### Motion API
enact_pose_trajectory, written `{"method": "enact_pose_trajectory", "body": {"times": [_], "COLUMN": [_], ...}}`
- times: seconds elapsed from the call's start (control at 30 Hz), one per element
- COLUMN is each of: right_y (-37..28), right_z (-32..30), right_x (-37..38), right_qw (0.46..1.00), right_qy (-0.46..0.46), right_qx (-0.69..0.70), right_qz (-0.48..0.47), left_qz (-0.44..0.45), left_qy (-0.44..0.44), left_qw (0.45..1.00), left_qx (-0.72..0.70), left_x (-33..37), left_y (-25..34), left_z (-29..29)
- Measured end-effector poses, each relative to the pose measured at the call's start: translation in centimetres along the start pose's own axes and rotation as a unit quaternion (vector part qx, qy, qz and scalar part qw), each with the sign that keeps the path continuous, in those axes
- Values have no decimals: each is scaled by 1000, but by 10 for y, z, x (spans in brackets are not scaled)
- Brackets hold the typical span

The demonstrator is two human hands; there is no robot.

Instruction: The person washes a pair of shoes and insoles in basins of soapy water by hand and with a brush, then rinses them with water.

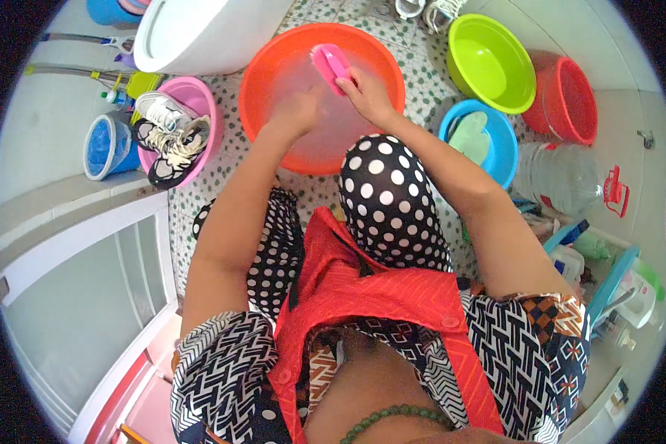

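Note:
A large orange-red basin [253, 55] of cloudy water stands on the floor in front of my knees. My right hand [368, 95] is closed around the handle of a pink scrub brush [331, 65]. The brush is held over the basin, its white bristles turned to the left. My left hand [297, 111] reaches into the basin at the left. Its fingers are lost in the murky water, so whether they hold anything is hidden.
To the left, a pink tub [216, 137] holds several shoes [166, 111] beside a blue bucket [100, 148]. On the right are a green basin [488, 63], a red bucket [570, 100], a blue basin [502, 148] and a large clear bottle [559, 177]. White shoes [442, 13] lie at the far edge.

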State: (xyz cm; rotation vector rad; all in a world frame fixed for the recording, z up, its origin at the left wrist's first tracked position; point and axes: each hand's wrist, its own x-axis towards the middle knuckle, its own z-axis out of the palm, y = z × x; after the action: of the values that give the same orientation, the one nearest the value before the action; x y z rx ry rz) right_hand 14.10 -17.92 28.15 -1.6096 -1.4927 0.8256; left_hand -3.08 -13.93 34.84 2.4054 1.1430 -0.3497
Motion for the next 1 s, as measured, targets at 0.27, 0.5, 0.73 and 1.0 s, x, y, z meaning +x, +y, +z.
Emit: {"method": "enact_pose_trajectory", "body": {"times": [0.27, 0.5, 0.73, 1.0], "right_y": [94, 180, 261, 240], "right_z": [-23, -58, -109, -99], "right_x": [-28, -110, -199, -189], "right_qw": [968, 877, 775, 850], "right_qy": [76, 269, 224, 147], "right_qx": [-104, -185, -273, -304], "right_qz": [214, 353, 524, 405], "left_qz": [178, 159, 183, 175], "left_qy": [-15, -90, -122, -136], "left_qw": [984, 983, 974, 974], "left_qx": [-8, -8, 56, 42], "left_x": [29, 25, 30, 34], "left_y": [-17, -21, 19, -6], "left_z": [52, 53, 50, 60]}}
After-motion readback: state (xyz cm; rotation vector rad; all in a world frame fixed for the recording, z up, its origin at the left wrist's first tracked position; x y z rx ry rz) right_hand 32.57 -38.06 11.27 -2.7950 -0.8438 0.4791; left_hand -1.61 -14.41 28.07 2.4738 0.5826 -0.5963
